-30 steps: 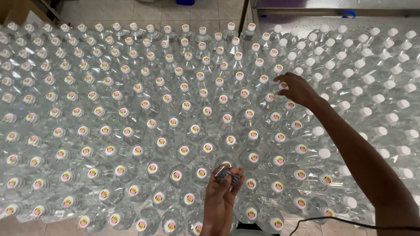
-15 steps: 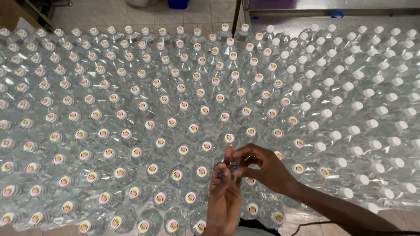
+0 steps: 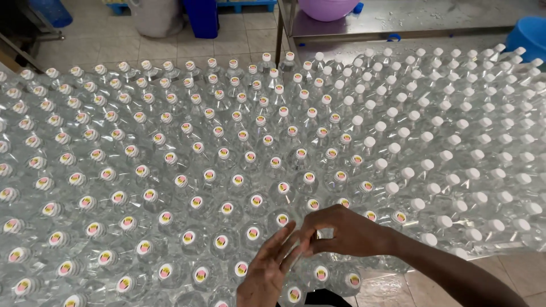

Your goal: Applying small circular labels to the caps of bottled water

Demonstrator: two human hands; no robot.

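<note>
Clear plastic water bottles stand packed cap-up across the floor. Those on the left and centre have coloured round seals on their caps (image 3: 193, 202); those on the right have plain white caps (image 3: 455, 153). My left hand (image 3: 267, 270) is at the bottom centre, fingers stretched up. My right hand (image 3: 347, 230) reaches in from the right and pinches at the left hand's fingertips above the nearest bottles. The small grey bundle of seals seen earlier in the left hand is hidden between the fingers.
Beyond the bottles lies tiled floor (image 3: 108, 40) with a blue container (image 3: 200, 17) and a grey sack (image 3: 156, 17). A steel table leg (image 3: 280, 25), a purple basin (image 3: 327, 8) and a blue bucket (image 3: 526, 31) are at the back right.
My right hand came back from the far bottles on the right to my left hand and now pinches at its fingertips. The view tilted up, showing more floor behind.
</note>
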